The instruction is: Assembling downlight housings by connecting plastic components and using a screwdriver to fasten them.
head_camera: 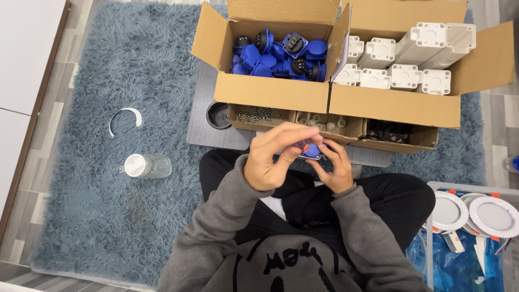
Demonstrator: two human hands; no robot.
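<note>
I have both hands pinched on the small blue part [312,151] over my lap. Just ahead of that grip, three shallow cardboard trays [324,125] block the way, with the two open cartons [273,92] stacked behind them. Left of the grip the rug [97,81] lies open as far as the plastic bottle [146,165]. Right of it, my knee [411,197] and a bin of round lamps [476,213] crowd in.

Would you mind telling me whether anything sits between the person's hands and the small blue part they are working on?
Nothing visible does: the left hand and right hand both already grip the blue part directly, above the lap.
</note>
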